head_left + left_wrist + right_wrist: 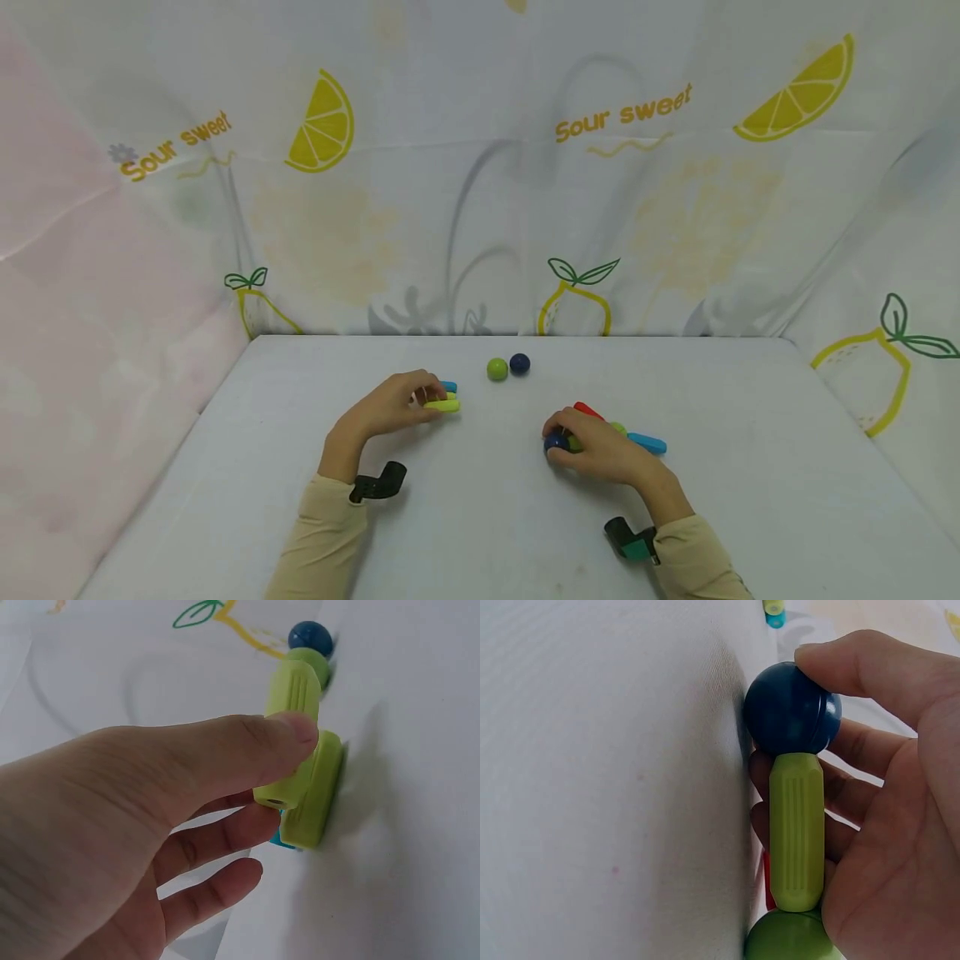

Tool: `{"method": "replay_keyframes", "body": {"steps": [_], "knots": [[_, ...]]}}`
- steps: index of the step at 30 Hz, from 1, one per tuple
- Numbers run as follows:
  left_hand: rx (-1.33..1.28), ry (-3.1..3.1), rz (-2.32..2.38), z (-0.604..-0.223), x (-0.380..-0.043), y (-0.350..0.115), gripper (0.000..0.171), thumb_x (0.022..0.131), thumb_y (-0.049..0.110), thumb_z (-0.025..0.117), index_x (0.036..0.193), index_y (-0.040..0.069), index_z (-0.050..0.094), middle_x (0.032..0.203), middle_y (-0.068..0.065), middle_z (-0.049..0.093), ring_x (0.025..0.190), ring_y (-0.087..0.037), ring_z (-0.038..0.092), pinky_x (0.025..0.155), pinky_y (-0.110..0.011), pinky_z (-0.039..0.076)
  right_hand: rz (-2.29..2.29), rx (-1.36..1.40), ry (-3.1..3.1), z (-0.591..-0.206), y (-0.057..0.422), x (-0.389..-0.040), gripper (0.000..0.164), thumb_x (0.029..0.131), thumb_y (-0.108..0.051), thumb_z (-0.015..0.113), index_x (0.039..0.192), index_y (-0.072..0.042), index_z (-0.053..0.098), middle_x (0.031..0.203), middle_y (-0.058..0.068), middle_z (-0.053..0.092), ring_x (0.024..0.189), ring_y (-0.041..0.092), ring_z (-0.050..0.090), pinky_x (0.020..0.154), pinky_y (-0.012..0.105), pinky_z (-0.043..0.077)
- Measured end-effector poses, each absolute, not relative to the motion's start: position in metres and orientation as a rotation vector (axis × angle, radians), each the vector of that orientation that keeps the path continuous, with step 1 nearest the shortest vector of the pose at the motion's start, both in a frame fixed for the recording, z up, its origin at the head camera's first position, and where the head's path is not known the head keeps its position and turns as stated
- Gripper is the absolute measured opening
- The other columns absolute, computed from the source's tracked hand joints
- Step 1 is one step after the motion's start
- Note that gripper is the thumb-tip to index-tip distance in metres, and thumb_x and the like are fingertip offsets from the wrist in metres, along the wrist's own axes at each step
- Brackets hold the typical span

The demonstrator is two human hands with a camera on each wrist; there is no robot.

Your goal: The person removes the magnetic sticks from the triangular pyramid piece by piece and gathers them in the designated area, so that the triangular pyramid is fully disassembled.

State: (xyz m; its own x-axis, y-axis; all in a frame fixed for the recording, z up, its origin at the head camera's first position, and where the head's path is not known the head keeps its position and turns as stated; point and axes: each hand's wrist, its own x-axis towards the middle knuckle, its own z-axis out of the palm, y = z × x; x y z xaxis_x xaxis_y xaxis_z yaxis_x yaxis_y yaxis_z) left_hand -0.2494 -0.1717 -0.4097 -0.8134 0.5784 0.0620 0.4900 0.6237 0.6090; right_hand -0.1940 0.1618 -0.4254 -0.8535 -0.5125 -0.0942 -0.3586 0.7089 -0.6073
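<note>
My left hand (393,407) pinches a yellow-green ridged stick (294,690) between thumb and fingers. Close beside it are a second yellow-green stick (319,799) and a blue stick (449,387). My right hand (600,448) grips a dark blue ball (784,709) with thumb and fingers. That ball meets one end of a green ridged stick (796,832), and a green ball (787,939) sits at the other end. A red stick (588,410) and another blue stick (647,443) show beyond the right hand, partly hidden by it.
Farther back on the white table (480,517), a loose green ball (497,369) and a dark blue ball (520,363) lie near each other. Behind the table's back edge hangs a lemon-printed cloth (450,208). Each wrist wears a black camera mount (381,482).
</note>
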Motion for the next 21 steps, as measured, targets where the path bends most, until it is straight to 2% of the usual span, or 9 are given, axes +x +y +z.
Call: {"method": "replay_keyframes", "body": {"steps": [12, 21], "knots": [[0.845, 2.735, 0.94, -0.421, -0.253, -0.178, 0.018, 0.081, 0.014, 0.074, 0.096, 0.014, 0.064, 0.092, 0.003, 0.061, 0.085, -0.014, 0.055, 0.074, -0.026, 0.045, -0.878, -0.678, 2.652, -0.426, 0.162, -0.194, 0.025, 0.09, -0.027, 0.064, 0.111, -0.017, 0.057, 0.108, -0.006, 0.058, 0.097, 0.011, 0.051, 0.088, 0.038, 0.047], [0.932, 2.777, 0.905, -0.426, -0.256, -0.176, 0.016, 0.082, 0.016, 0.074, 0.095, 0.012, 0.065, 0.09, 0.0, 0.057, 0.084, -0.015, 0.056, 0.073, -0.026, 0.046, -0.822, -0.692, 2.689, -0.424, 0.158, -0.192, 0.027, 0.089, -0.029, 0.065, 0.112, -0.015, 0.057, 0.106, -0.005, 0.059, 0.095, 0.01, 0.051, 0.089, 0.037, 0.048]]}}
